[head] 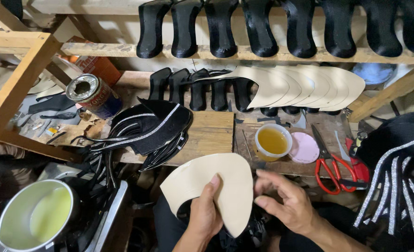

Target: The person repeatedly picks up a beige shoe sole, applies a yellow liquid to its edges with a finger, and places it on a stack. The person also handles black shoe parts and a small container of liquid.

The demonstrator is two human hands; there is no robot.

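Cream insole-shaped liner piece [221, 186]: flat, smooth and pale, with one rounded lobe and a tapering point directed downward. It is held in the air below the front edge of the wooden workbench [211, 135], face toward the camera.

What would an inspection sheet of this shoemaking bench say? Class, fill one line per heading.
Surface: worn wooden bench, scraps on it.
Job's things: cream curved piece, held by left hand.
Clutter: glue cup, pink lid, red scissors, tin can, black strapped uppers, metal pot.
Grippers: left hand grips the piece; right hand open beside it.
Cables: nothing seen.
Surroundings: wooden rack with black heels, cream insoles.
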